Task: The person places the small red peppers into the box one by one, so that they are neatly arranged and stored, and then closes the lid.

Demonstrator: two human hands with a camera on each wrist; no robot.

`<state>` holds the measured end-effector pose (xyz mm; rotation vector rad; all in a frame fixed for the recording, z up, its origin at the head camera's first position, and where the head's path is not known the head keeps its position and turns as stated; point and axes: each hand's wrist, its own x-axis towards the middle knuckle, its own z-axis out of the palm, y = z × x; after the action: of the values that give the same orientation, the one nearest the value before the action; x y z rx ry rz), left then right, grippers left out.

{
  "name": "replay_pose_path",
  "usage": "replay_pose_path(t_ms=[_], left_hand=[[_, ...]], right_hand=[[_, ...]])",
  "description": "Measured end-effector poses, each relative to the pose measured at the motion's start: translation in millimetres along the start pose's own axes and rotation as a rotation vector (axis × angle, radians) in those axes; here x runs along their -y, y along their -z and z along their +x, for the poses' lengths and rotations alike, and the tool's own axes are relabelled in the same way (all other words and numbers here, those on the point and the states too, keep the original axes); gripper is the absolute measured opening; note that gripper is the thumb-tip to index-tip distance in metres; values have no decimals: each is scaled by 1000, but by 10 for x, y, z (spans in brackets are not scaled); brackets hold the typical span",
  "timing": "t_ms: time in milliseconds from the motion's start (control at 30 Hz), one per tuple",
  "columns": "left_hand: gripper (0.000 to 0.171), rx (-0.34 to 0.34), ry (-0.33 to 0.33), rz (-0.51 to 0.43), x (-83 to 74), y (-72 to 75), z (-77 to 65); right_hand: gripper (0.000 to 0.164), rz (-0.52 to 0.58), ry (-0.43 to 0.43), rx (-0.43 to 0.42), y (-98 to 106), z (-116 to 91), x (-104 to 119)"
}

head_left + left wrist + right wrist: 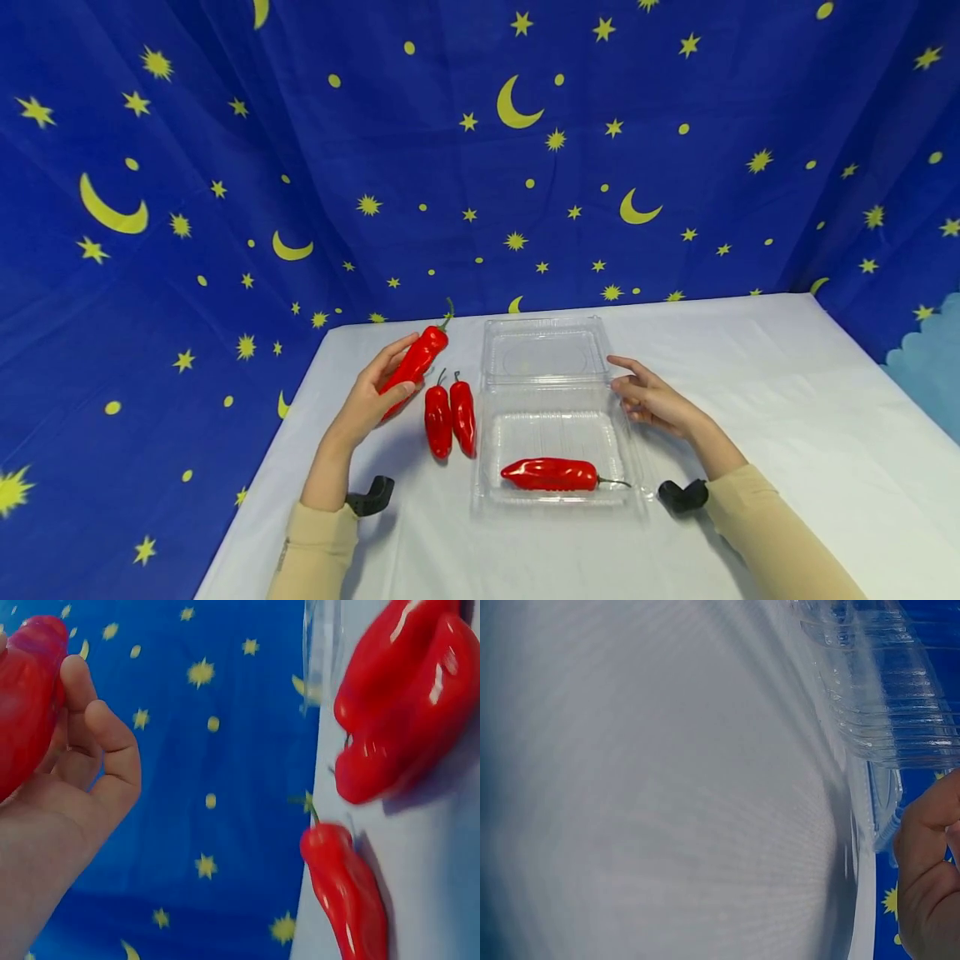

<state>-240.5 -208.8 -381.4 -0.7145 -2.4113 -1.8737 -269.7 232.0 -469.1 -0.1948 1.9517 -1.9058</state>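
My left hand (366, 407) grips a long red chili pepper (423, 352), its green stem pointing up and away. Just right of that hand, two red peppers (438, 421) lie side by side on the table. In the left wrist view the held pepper (26, 697) is cut off at the left edge, and another pepper (349, 889) lies at the lower right. A clear plastic clamshell box (555, 429) stands open, one red pepper (550, 474) lying crosswise at its near side. My right hand (656, 402) is at the box's right edge, fingers loosely bent; contact is unclear.
The box's clear lid (546, 354) lies folded back toward the rear. A white cloth (810, 450) covers the table. Behind it hangs a blue curtain (420, 150) with yellow stars and moons. A black wrist mount (682, 497) juts from each sleeve.
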Motion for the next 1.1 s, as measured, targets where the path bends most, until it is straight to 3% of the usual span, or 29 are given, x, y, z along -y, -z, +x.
replay_pose_path(t_ms=[233, 467, 600, 800, 1100], left_hand=[[59, 172, -44, 28, -79, -278, 272], [63, 317, -3, 95, -90, -559, 473], [62, 405, -26, 105, -38, -704, 578], [59, 486, -41, 63, 15, -878, 663], [61, 623, -30, 153, 84, -1106, 698]], right_hand=[[65, -11, -1, -3, 5, -4, -1], [65, -15, -6, -7, 1, 0, 2], [65, -10, -7, -8, -2, -8, 12], [65, -10, 1, -2, -6, -16, 24], [65, -1, 3, -2, 6, -2, 6]])
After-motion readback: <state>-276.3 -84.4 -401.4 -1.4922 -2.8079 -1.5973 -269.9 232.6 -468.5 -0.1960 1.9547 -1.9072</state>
